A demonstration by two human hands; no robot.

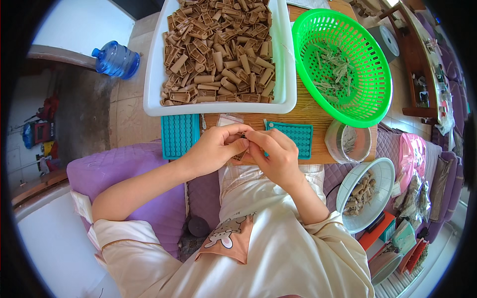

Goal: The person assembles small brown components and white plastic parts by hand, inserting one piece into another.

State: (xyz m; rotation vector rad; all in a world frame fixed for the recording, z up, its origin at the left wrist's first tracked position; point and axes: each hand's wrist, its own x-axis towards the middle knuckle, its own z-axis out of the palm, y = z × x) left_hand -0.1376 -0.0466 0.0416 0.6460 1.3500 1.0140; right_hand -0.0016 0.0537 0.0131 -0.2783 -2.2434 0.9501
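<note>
My left hand (216, 149) and my right hand (278, 155) meet over the near edge of the wooden table, fingertips pinched together. Between them a small brown piece (239, 155) shows in part; its colour resembles the parts in the bin, but the fingers hide most of it. Beside my left wrist lies a teal tray with rows of small round pockets (180, 135). A second teal pocketed tray (297, 138) is partly behind my right hand. Just past the fingers lies a small clear plastic bag (230, 119).
A white bin (153, 94) heaped with brown plastic parts (218, 59) stands ahead. Right of it are a green basket (370, 94) holding thin wire-like pieces, a clear tub (366, 144) and a pale basin (387, 174) of brown parts. A blue water bottle (119, 60) lies left.
</note>
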